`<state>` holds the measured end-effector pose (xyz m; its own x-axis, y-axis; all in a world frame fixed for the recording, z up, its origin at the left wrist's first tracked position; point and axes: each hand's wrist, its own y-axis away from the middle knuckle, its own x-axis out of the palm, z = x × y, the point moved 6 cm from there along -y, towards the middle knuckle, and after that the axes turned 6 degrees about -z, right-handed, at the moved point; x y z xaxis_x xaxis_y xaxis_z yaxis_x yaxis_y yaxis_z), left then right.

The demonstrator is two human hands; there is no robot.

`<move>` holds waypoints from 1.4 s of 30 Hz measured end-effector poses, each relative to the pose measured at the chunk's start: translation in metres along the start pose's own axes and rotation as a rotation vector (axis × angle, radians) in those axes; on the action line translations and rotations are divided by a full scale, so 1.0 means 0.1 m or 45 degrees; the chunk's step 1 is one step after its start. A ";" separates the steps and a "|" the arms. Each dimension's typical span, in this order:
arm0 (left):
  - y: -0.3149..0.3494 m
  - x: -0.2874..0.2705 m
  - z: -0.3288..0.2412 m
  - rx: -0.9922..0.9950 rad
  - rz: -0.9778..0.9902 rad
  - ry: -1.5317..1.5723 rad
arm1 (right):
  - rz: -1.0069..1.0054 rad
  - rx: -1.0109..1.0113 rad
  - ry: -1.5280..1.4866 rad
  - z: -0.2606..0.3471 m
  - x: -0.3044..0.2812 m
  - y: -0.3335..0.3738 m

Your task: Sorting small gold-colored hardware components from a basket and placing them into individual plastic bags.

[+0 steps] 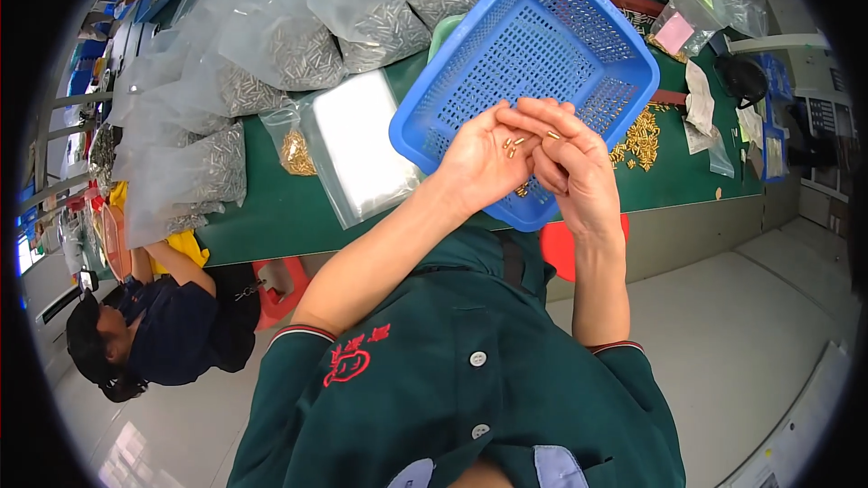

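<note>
My left hand (472, 161) is palm up and slightly cupped, with several small brass cylinders (513, 146) resting in it. Right beside it, my right hand (579, 167) has its fingers curled, pinching one small brass cylinder (552, 135) between thumb and fingertips. Both hands are over the near part of a blue perforated plastic basket (404, 134), which sits tilted at the table's front edge. A few more brass pieces (522, 189) show inside the basket, below my hands. To its right lies a loose pile of similar brass pieces (643, 139).
Clear bags of silver metal parts (384, 33) line the back and left of the green table (258, 208). Flat clear bags (357, 140) and a small bag of brass parts (296, 154) lie left of the basket. A co-worker (172, 330) sits at left. A red stool (559, 253) stands below the table edge.
</note>
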<state>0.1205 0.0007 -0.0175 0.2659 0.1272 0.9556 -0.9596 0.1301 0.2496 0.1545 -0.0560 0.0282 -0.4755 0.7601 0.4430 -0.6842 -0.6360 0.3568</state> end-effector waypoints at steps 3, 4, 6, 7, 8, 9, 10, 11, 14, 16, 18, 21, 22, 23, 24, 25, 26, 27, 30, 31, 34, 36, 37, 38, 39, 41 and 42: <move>0.00 0.00 -0.01 0.027 -0.079 -0.006 | 0.024 -0.021 0.064 0.07 0.01 0.04; -0.01 -0.01 0.00 0.026 -0.095 -0.024 | 0.025 -0.020 0.065 0.07 0.01 0.03; 0.00 -0.01 0.02 0.027 -0.112 -0.039 | 0.205 0.031 0.274 0.03 0.08 0.05; 0.01 0.01 0.02 0.035 -0.102 -0.075 | 0.192 0.015 0.371 0.03 0.10 0.05; 0.02 0.02 0.03 0.043 -0.093 -0.109 | 0.193 0.018 0.372 0.03 0.09 0.06; 0.02 0.01 0.03 0.045 -0.094 -0.107 | 0.170 -0.007 0.394 0.04 0.07 0.06; 0.01 -0.01 0.03 0.033 -0.105 -0.066 | 0.148 -0.032 0.415 0.06 0.05 0.06; 0.01 -0.03 0.04 0.019 -0.114 -0.026 | 0.147 -0.031 0.418 0.08 0.04 0.07; 0.02 -0.03 0.04 -0.100 0.292 0.140 | 0.099 -0.052 0.046 0.11 -0.06 0.04; 0.05 -0.10 0.05 -0.078 0.063 0.166 | 0.104 -0.081 -0.051 0.14 -0.11 0.03; 0.07 -0.06 0.05 -0.077 0.001 0.155 | 0.104 -0.146 -0.155 0.18 -0.15 0.02; 0.10 -0.01 0.02 -0.009 -0.155 0.036 | 0.030 -0.175 -0.155 0.21 -0.25 0.00; 0.11 -0.01 0.01 -0.013 -0.156 0.035 | 0.030 -0.188 -0.181 0.22 -0.28 -0.01; 0.12 0.00 0.00 -0.019 -0.138 0.034 | 0.030 -0.188 -0.181 0.22 -0.28 -0.02; 0.13 0.01 -0.01 -0.025 -0.120 0.032 | -0.012 -0.179 -0.196 0.23 -0.30 -0.02; 0.14 0.03 -0.02 -0.023 -0.122 0.030 | -0.052 -0.171 -0.212 0.22 -0.32 -0.03; 0.16 0.03 -0.02 -0.012 -0.149 0.023 | -0.046 -0.167 -0.215 0.21 -0.32 -0.05; 0.18 0.03 -0.04 0.003 -0.178 0.014 | -0.091 -0.176 -0.235 0.19 -0.35 -0.07; 0.28 -0.01 -0.18 0.043 -0.185 -0.071 | -0.196 -0.133 -0.341 0.04 -0.46 -0.16; 0.33 -0.05 -0.26 0.127 -0.346 -0.096 | -0.263 -0.116 -0.350 -0.02 -0.53 -0.18; 0.60 0.13 -0.77 0.291 -0.426 -0.103 | -0.296 -0.090 -0.390 -0.15 -0.65 -0.17; 0.86 0.27 -1.25 0.549 -0.480 -0.392 | -0.306 -0.045 -0.404 -0.25 -0.66 -0.17; 0.99 0.27 -1.49 0.693 -0.565 -0.468 | -0.292 -0.013 -0.405 -0.29 -0.64 -0.19; 1.09 0.22 -1.73 0.785 -0.616 -0.663 | -0.286 -0.007 -0.417 -0.32 -0.61 -0.20; 1.19 0.15 -1.96 0.830 -0.718 -0.925 | -0.288 0.016 -0.403 -0.34 -0.57 -0.21; 1.35 -0.07 -2.44 0.832 -0.998 -1.456 | -0.287 0.040 -0.398 -0.37 -0.50 -0.23; 1.44 -0.21 -2.69 0.789 -1.182 -1.721 | -0.252 0.053 -0.396 -0.38 -0.44 -0.24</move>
<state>0.0017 0.2810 -0.0441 0.7500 -0.6423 -0.1583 -0.5242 -0.7230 0.4500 0.1710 -0.0696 -0.0309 -0.1411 0.7959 0.5888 -0.7199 -0.4907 0.4908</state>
